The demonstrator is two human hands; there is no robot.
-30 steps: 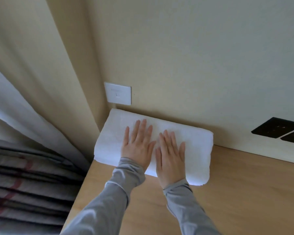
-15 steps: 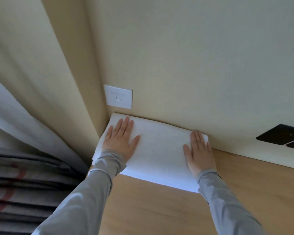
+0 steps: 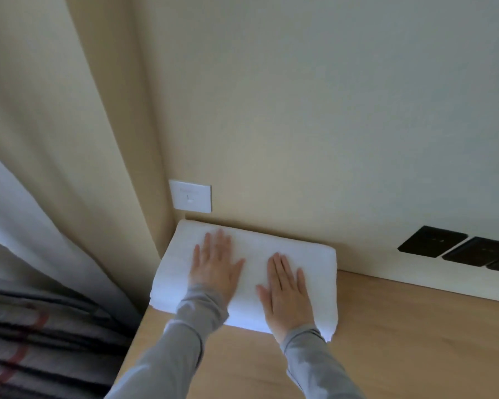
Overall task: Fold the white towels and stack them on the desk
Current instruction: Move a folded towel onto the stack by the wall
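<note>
Head view: left hand (image 3: 216, 269) and right hand (image 3: 285, 292) lie spread flat on white towel (image 3: 254, 246).

A cream wall (image 3: 329, 110) rises behind the wooden desk (image 3: 401, 341). A white switch plate (image 3: 190, 196) sits low on the wall above the desk's back left corner, with black sockets (image 3: 432, 241) well to the right. Pale curtains (image 3: 41, 139) hang left, over striped grey fabric (image 3: 26, 341).

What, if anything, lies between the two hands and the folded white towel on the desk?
Nothing visible does. The left hand and the right hand both lie flat, fingers straight, directly on top of the folded white towel. The towel itself already sits on the desk, in the corner against the wall.
</note>
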